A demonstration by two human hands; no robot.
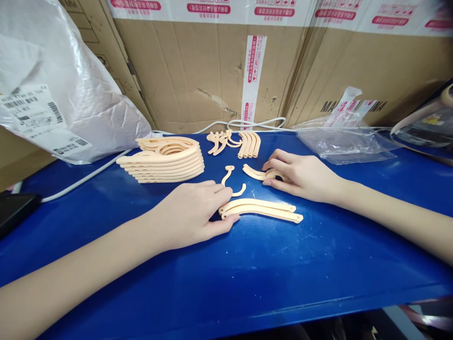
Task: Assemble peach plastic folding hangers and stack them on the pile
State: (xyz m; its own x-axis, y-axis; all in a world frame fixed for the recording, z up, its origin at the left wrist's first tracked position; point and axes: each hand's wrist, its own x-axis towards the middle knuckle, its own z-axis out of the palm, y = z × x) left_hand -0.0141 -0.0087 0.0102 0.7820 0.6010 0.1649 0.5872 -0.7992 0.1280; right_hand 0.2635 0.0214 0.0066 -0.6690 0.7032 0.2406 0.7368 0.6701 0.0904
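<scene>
My left hand (pixel 193 212) rests on the blue table (pixel 269 269), its thumb and fingers pinching the left end of two long curved peach plastic arms (pixel 264 209). A small peach hook (pixel 231 179) lies just beyond its fingertips. My right hand (pixel 300 175) lies to the right, fingers closed over the end of a short curved peach piece (pixel 255 173). A stack of assembled peach hangers (pixel 164 159) sits behind my left hand.
More loose hooks (pixel 221 140) and curved pieces (pixel 249 144) lie at the back by the cardboard boxes (pixel 219 71). A white mailer bag (pixel 53 85) is at left, clear plastic bags (pixel 345 139) at right, a white cable (pixel 85 177) and a black object (pixel 14 210) far left.
</scene>
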